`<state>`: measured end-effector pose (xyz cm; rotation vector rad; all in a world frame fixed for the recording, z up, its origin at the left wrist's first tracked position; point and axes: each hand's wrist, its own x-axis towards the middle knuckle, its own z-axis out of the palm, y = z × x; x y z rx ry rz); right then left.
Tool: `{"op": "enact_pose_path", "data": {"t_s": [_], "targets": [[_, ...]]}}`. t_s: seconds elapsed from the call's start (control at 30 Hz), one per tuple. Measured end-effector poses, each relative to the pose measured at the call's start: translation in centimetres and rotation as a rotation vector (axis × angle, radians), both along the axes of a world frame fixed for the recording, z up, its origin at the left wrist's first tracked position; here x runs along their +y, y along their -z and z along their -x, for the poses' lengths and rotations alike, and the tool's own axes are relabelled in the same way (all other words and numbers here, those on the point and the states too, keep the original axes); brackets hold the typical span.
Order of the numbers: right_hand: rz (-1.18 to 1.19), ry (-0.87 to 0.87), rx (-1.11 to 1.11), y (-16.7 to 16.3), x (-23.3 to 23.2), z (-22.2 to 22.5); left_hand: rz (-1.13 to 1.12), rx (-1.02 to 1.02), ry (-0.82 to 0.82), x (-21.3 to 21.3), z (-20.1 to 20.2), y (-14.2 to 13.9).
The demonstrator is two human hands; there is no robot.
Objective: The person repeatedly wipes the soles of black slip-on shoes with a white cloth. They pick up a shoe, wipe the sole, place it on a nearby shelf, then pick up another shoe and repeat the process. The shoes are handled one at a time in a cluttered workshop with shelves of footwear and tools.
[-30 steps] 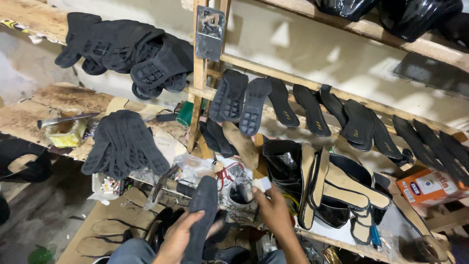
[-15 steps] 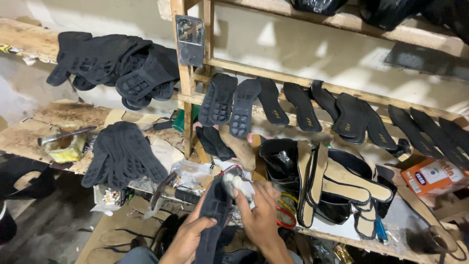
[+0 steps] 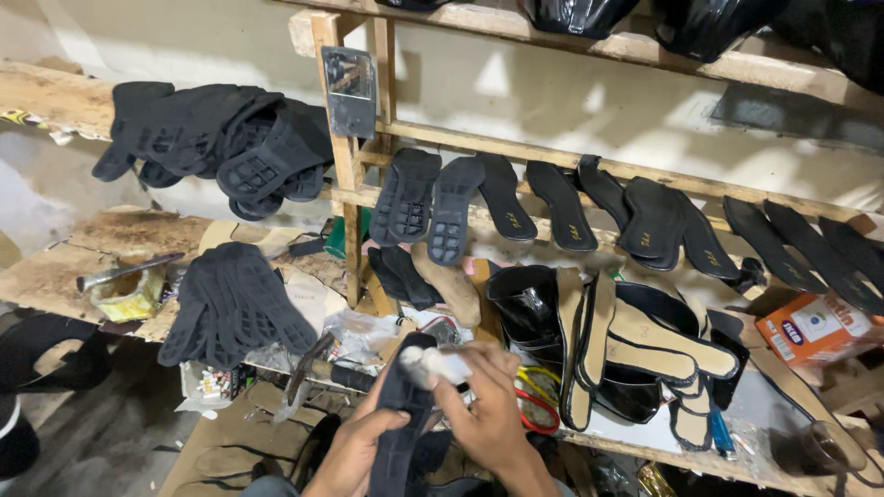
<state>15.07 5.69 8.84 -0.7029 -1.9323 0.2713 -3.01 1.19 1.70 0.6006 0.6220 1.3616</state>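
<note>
Wooden shelf (image 3: pixel 64 267) with black soles (image 3: pixel 235 308), hammer (image 3: pixel 308 368), orange box (image 3: pixel 810 329)

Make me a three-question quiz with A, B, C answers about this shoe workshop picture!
1. Where is the orange cardboard box?
A. far right of the bench
B. on the floor at the left
C. on the top shelf

2. What colour is the long rubber sole in the left hand?
A. white
B. black
C. red

3. What is the right hand doing?
A. resting flat on the bench
B. hanging empty
C. pressing a small white tube against the sole

Answers: 1 A, it sits at the bench's right end. 2 B, it is dark all over. 3 C, the fingers grip the tube at the sole's tip.
</note>
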Motion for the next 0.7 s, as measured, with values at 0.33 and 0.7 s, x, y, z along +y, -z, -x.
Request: {"op": "enact_pose_path", "data": {"t_s": [0.33, 0.7], "targets": [[0.104, 0.154, 0.072, 0.8, -0.1, 0.7, -0.123, -0.326, 0.122, 0.5, 0.6, -0.3], [0.268, 0.058, 0.227, 0.2, 0.8, 0.7, 0.016, -0.127, 0.064, 0.7, 1.0, 0.0]]}}
